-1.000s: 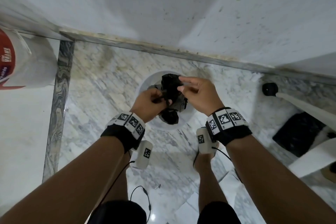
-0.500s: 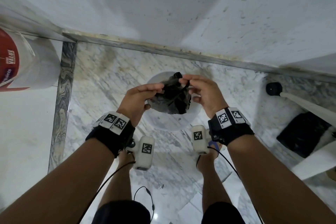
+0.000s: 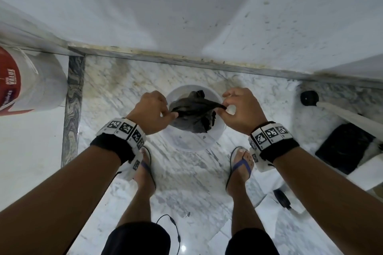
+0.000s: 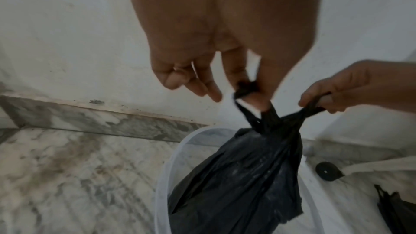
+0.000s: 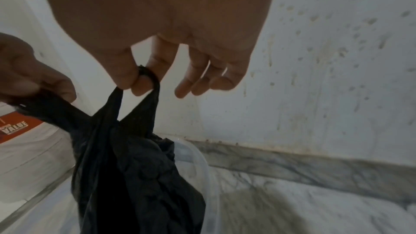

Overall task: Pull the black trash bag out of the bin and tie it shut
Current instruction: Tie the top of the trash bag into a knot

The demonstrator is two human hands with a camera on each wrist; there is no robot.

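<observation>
White-grey marble floor (image 3: 186,182) meets a stained white wall (image 3: 186,6) along a grey marble skirting, seen from above in the head view. At the left edge of the floor, beyond a dark marble strip, stands a white bucket (image 3: 35,80) with a red label. Moving right, the left hand (image 3: 152,113) has its thumb and forefinger pinched on one twisted black handle of the trash bag (image 3: 192,116); in the left wrist view that left hand (image 4: 225,42) shows the handle looped over the fingertip, the other fingers curled loosely and holding nothing. The bag (image 4: 243,175) hangs by its two handles, its body sagging into the mouth of the white bin (image 3: 194,143), which stands near the skirting, between the hands and ahead of the person's feet in blue-strapped sandals. The two handles are drawn apart to either side, and the bag's top is gathered narrow between them; whether a knot has formed I cannot tell. Right of the bin, the right hand (image 3: 241,109) pinches the other handle between thumb and forefinger; the right wrist view shows this right hand (image 5: 157,33) with the remaining fingers spread and free, and the bag (image 5: 135,175) dangling over the bin rim (image 5: 202,159). Toward the right edge of the floor lie a small black round object (image 3: 309,98) on a white bar and a black flat bundle (image 3: 344,147).
</observation>
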